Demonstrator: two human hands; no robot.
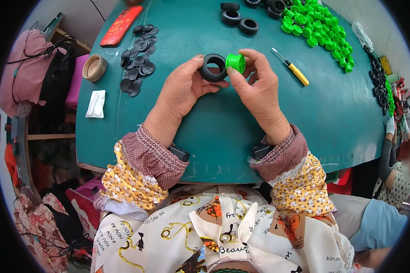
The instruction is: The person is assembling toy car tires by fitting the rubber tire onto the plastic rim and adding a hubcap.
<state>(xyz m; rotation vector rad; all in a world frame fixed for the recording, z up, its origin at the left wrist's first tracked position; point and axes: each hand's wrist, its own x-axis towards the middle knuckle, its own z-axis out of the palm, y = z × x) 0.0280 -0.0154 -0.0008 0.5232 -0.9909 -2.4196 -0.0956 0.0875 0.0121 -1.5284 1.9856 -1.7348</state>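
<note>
Green table (223,154) is running out of frame at top; over it, L hand (182,86) is pinching black tyre (207,74), R hand (259,91) pinching green wheel (235,62) just beside, tyre partly hiding L fingers; contact btwn parts is proving unclear.

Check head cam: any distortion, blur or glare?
Head view: fisheye bends the edges of the broad green tabletop; head view, centre: the black rubber tire and green plastic spool-shaped hub look sharp; head view, right rim: the co-worker in patterned clothing looks blurred; head view overall: bright, no glare hiding either part.
</note>
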